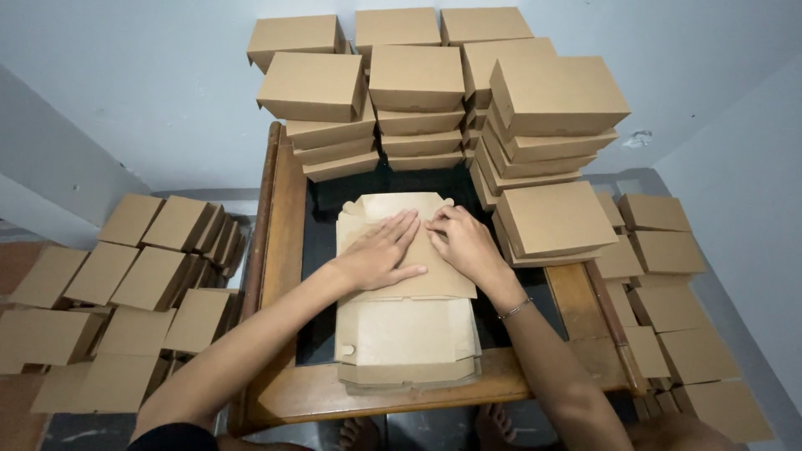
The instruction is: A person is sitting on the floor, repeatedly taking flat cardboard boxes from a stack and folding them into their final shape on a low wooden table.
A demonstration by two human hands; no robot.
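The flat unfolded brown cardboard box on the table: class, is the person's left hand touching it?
Touching. The head view shows the left hand pressed palm-down, fingers spread, on the flat unfolded brown cardboard box.

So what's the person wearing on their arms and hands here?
Very little. Both forearms are bare and there are no gloves. The right hand has a thin bracelet at the wrist. The left hand wears nothing; a dark sleeve edge shows at that upper arm.
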